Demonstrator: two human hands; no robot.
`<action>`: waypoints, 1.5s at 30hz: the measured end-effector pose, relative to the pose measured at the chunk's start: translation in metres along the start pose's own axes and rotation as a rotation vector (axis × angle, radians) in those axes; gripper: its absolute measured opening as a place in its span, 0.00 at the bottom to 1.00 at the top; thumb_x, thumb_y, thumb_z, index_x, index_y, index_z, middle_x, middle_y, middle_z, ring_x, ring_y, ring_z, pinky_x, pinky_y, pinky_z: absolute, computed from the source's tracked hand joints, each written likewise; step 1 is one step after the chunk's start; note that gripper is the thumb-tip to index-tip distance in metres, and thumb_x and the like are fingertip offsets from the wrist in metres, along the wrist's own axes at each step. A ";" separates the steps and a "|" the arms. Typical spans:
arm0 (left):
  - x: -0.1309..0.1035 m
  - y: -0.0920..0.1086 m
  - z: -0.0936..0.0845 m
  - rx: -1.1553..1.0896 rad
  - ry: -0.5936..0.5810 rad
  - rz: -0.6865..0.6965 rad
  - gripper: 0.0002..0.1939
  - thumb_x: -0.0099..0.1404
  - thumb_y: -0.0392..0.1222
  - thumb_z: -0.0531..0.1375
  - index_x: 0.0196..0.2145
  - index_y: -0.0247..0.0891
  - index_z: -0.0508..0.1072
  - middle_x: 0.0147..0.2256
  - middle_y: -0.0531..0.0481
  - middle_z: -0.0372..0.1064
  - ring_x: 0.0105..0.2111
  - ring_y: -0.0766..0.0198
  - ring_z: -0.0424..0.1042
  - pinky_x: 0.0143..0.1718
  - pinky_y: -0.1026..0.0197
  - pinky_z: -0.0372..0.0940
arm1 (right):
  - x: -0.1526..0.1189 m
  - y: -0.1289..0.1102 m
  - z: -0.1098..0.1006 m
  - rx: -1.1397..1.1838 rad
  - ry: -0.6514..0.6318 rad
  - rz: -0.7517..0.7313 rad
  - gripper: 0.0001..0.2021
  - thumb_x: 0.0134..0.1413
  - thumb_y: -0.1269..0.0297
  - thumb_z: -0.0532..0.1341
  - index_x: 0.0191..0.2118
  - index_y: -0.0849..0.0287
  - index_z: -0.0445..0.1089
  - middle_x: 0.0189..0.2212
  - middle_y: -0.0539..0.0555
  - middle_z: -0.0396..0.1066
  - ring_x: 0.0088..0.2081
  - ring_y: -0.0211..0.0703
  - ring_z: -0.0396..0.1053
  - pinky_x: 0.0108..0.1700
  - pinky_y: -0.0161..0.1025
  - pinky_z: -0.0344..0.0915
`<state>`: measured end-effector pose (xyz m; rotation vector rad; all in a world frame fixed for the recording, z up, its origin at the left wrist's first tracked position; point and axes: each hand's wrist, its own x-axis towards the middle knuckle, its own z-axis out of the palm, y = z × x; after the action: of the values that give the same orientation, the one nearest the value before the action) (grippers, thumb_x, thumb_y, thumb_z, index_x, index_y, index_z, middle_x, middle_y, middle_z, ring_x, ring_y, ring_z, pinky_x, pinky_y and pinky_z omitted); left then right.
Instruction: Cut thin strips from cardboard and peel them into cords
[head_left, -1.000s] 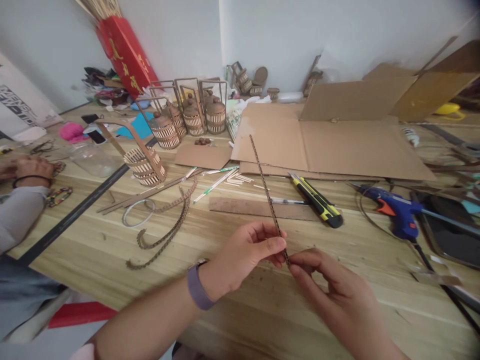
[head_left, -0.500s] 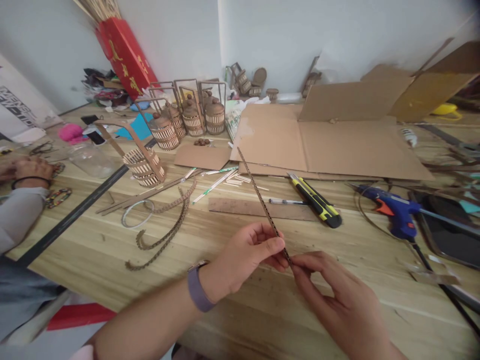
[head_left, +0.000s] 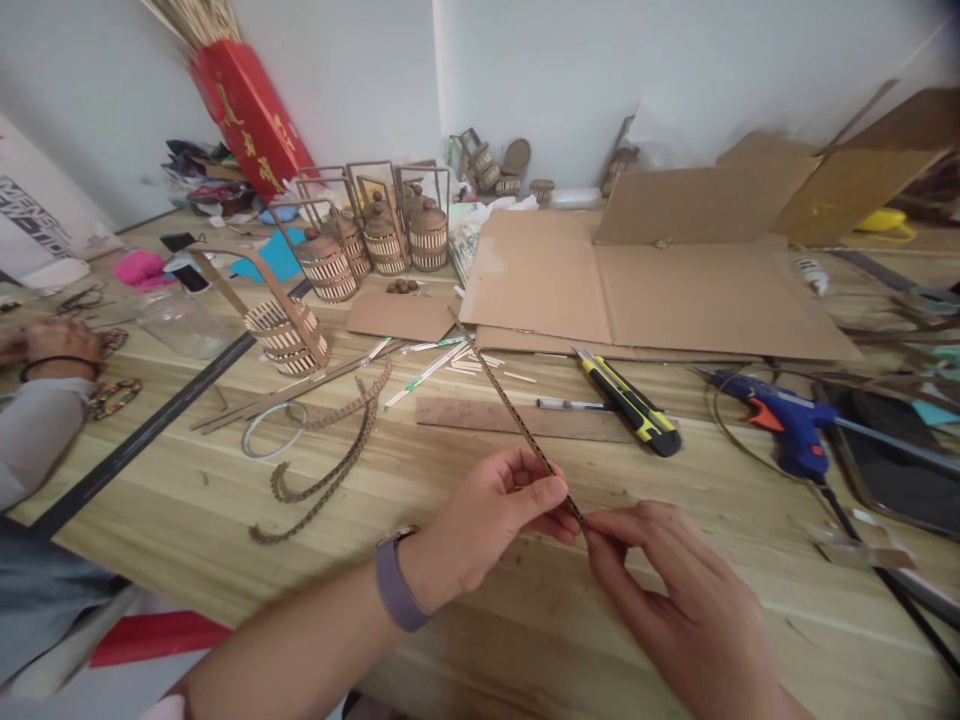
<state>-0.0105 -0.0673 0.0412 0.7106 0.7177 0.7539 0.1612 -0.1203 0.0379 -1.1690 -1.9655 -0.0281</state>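
A thin cardboard strip (head_left: 504,398), its corrugated edge facing up, slants from the table's middle down to my hands. My left hand (head_left: 517,500) pinches it between thumb and fingers near the lower end. At that lower end, the fingertips of my right hand (head_left: 667,580) are closed on the strip, close beside the left fingers. Beyond the hands lie a flat brown cardboard piece (head_left: 480,414), a pen (head_left: 570,405) and a yellow-and-black utility knife (head_left: 630,400). Curved corrugated strips (head_left: 341,475) rest to the left of my hands.
A blue glue gun (head_left: 787,415) lies at right, beside a dark phone-like slab (head_left: 900,450). Large cardboard sheets (head_left: 690,295) cover the back. Small stick-sided baskets (head_left: 289,335) with tall handles stand back left. Another person's hand (head_left: 64,345) rests at far left.
The strip's far end has swung a little to the left. Both hands keep their pinch at nearly the same place.
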 end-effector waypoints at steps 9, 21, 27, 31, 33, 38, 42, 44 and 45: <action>0.000 -0.001 -0.001 0.004 -0.021 -0.011 0.30 0.47 0.57 0.77 0.34 0.35 0.69 0.27 0.54 0.72 0.25 0.67 0.74 0.34 0.61 0.69 | 0.002 0.000 0.001 -0.063 0.021 -0.081 0.07 0.60 0.73 0.59 0.35 0.52 0.65 0.21 0.41 0.68 0.21 0.33 0.67 0.35 0.38 0.61; -0.005 -0.003 -0.001 0.230 -0.175 -0.012 0.32 0.54 0.67 0.70 0.39 0.35 0.72 0.27 0.52 0.71 0.24 0.68 0.70 0.28 0.64 0.65 | 0.001 -0.004 0.001 -0.075 -0.021 -0.134 0.08 0.59 0.75 0.56 0.34 0.53 0.60 0.22 0.39 0.69 0.21 0.32 0.67 0.40 0.40 0.58; -0.017 0.006 0.001 0.819 0.027 0.212 0.14 0.69 0.52 0.62 0.34 0.37 0.73 0.30 0.51 0.73 0.29 0.66 0.71 0.30 0.64 0.61 | 0.001 0.000 0.000 -0.125 -0.027 -0.094 0.08 0.61 0.74 0.55 0.33 0.53 0.60 0.21 0.41 0.65 0.22 0.34 0.64 0.37 0.39 0.56; -0.021 0.007 0.005 0.966 -0.009 0.307 0.07 0.68 0.43 0.61 0.36 0.37 0.76 0.35 0.48 0.77 0.35 0.62 0.74 0.37 0.64 0.64 | 0.001 0.004 0.002 -0.176 -0.032 -0.110 0.08 0.63 0.72 0.55 0.33 0.53 0.61 0.21 0.41 0.65 0.22 0.35 0.64 0.38 0.40 0.56; -0.021 0.004 0.006 1.036 0.002 0.338 0.06 0.66 0.40 0.61 0.34 0.37 0.76 0.34 0.48 0.77 0.35 0.62 0.75 0.37 0.64 0.64 | 0.000 0.005 0.003 -0.186 -0.040 -0.124 0.08 0.65 0.72 0.54 0.33 0.54 0.61 0.21 0.42 0.66 0.22 0.35 0.65 0.40 0.40 0.56; -0.020 0.000 0.006 1.128 0.040 0.313 0.07 0.63 0.36 0.61 0.26 0.37 0.72 0.27 0.53 0.73 0.29 0.66 0.71 0.31 0.65 0.59 | -0.001 0.004 0.006 -0.222 -0.074 -0.142 0.10 0.67 0.73 0.53 0.33 0.55 0.63 0.23 0.43 0.69 0.23 0.35 0.67 0.42 0.42 0.57; -0.017 0.000 0.005 1.056 0.040 0.249 0.05 0.62 0.34 0.61 0.27 0.37 0.74 0.26 0.55 0.73 0.27 0.68 0.69 0.29 0.66 0.56 | -0.001 0.006 0.008 -0.224 -0.086 -0.136 0.10 0.66 0.73 0.52 0.32 0.55 0.63 0.22 0.43 0.67 0.23 0.36 0.66 0.42 0.42 0.58; -0.016 0.000 0.005 1.033 0.039 0.236 0.05 0.62 0.34 0.61 0.27 0.36 0.74 0.26 0.55 0.73 0.28 0.67 0.69 0.29 0.66 0.56 | -0.002 0.007 0.008 -0.205 -0.083 -0.133 0.09 0.66 0.73 0.53 0.33 0.55 0.63 0.23 0.44 0.68 0.24 0.36 0.67 0.42 0.41 0.58; -0.015 0.000 0.005 1.031 0.041 0.238 0.05 0.62 0.34 0.61 0.27 0.36 0.74 0.26 0.55 0.73 0.27 0.67 0.69 0.29 0.66 0.56 | -0.002 0.007 0.009 -0.197 -0.083 -0.134 0.09 0.65 0.73 0.53 0.33 0.55 0.63 0.23 0.44 0.68 0.24 0.36 0.67 0.43 0.41 0.58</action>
<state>-0.0150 -0.0807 0.0485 1.7389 1.0728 0.5778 0.1612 -0.1139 0.0286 -1.1770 -2.1505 -0.2514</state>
